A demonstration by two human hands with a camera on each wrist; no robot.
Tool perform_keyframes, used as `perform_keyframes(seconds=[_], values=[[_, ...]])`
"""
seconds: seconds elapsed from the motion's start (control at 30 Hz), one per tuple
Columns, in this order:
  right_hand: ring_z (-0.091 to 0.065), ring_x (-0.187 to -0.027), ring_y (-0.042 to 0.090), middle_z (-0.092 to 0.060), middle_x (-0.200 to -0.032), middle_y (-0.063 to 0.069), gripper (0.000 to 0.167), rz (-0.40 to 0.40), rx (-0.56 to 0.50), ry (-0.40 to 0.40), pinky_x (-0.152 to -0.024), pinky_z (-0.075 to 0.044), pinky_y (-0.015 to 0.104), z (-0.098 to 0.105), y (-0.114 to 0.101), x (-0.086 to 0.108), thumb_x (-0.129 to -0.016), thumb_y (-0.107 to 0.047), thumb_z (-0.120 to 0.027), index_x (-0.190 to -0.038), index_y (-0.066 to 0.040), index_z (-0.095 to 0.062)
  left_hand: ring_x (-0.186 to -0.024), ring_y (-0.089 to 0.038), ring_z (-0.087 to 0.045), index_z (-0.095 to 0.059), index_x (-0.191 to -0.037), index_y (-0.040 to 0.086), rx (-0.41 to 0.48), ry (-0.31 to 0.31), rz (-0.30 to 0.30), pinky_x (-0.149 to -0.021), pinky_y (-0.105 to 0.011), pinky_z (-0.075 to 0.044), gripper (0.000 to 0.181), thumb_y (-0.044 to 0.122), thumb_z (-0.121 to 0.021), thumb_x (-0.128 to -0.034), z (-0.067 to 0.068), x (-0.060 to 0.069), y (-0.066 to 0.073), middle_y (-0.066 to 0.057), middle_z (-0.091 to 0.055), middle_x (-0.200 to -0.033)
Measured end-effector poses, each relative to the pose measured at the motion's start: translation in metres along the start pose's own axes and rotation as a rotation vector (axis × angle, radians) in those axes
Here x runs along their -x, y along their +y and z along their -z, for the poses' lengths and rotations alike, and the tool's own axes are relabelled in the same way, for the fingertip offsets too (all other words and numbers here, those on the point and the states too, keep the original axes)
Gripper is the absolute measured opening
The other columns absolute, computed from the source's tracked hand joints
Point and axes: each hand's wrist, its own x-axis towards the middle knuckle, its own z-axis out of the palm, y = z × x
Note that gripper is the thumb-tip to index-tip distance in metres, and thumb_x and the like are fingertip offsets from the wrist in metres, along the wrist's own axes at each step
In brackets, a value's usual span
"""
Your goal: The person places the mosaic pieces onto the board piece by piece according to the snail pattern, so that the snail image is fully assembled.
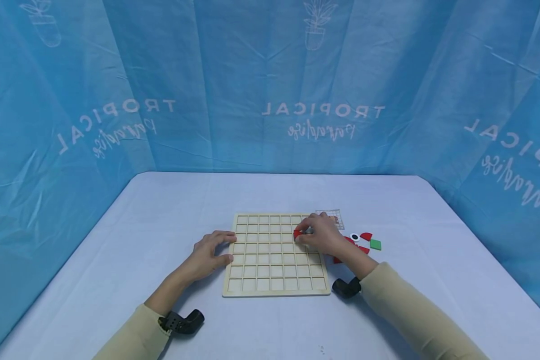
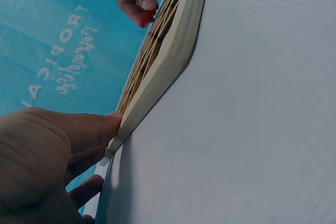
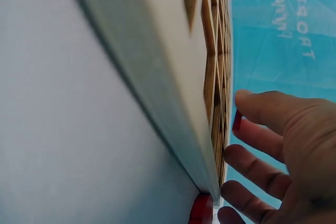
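A wooden grid board (image 1: 270,260) with rows of square recesses lies flat on the table. My right hand (image 1: 321,233) is over the board's upper right part and pinches a small red tile (image 1: 297,234) between thumb and index finger. In the right wrist view the red tile (image 3: 237,120) shows edge-on at those fingertips. At the board's left edge my left hand (image 1: 210,254) rests with thumb and fingers spread, its fingertips touching the rim; the left wrist view shows the thumb (image 2: 97,129) against the board's side.
Right of the board lie several loose pieces: a red quarter-round tile (image 1: 366,236), a green tile (image 1: 375,244) and a white tile with an eye (image 1: 354,237). A printed grid card (image 1: 337,218) lies partly behind my right hand. Blue curtains (image 1: 261,75) hang around the white table (image 1: 184,200).
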Motion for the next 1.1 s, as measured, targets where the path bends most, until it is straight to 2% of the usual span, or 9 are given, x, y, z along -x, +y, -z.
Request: perform_keyframes(seconds=[0.17, 0.63, 0.9, 1.1], values=[[-0.047, -0.090, 0.018, -0.065, -0.098, -0.001, 0.024, -0.003, 0.044, -0.005, -0.072, -0.039, 0.031, -0.003, -0.001, -0.001, -0.076, -0.028, -0.077, -0.098, -0.018, -0.073, -0.139, -0.034, -0.029, -0.057, -0.126, 0.010, 0.003, 0.001, 0.001, -0.113, -0.059, -0.008, 0.043, 0.015, -0.067, -0.0845, 0.000, 0.000, 0.000, -0.005, -0.045, -0.144], [-0.046, -0.094, 0.019, -0.063, -0.101, 0.000, 0.026, 0.022, 0.089, -0.019, -0.076, -0.041, 0.032, -0.004, -0.001, 0.001, -0.076, -0.028, -0.077, -0.100, -0.018, -0.072, -0.137, -0.035, -0.030, -0.057, -0.126, 0.008, 0.007, -0.003, -0.015, -0.112, -0.059, -0.010, 0.044, 0.014, -0.067, -0.0846, 0.000, 0.001, -0.001, -0.006, -0.045, -0.143], [-0.046, -0.096, 0.020, -0.063, -0.104, 0.000, 0.027, 0.013, 0.071, -0.024, -0.076, -0.041, 0.032, -0.003, -0.001, 0.002, -0.077, -0.030, -0.076, -0.102, -0.019, -0.072, -0.138, -0.035, -0.029, -0.057, -0.126, 0.008, 0.010, -0.003, -0.017, -0.112, -0.059, -0.009, 0.043, 0.015, -0.067, -0.0852, 0.001, 0.002, 0.000, -0.006, -0.045, -0.143], [-0.047, -0.099, 0.021, -0.064, -0.105, 0.001, 0.028, -0.038, 0.023, -0.012, -0.077, -0.043, 0.035, 0.011, 0.003, 0.004, -0.081, -0.029, -0.073, -0.106, -0.018, -0.071, -0.138, -0.035, -0.029, -0.056, -0.127, 0.008, 0.009, -0.007, -0.020, -0.112, -0.059, -0.008, 0.043, 0.015, -0.067, -0.0855, 0.001, 0.002, 0.000, -0.007, -0.044, -0.144]])
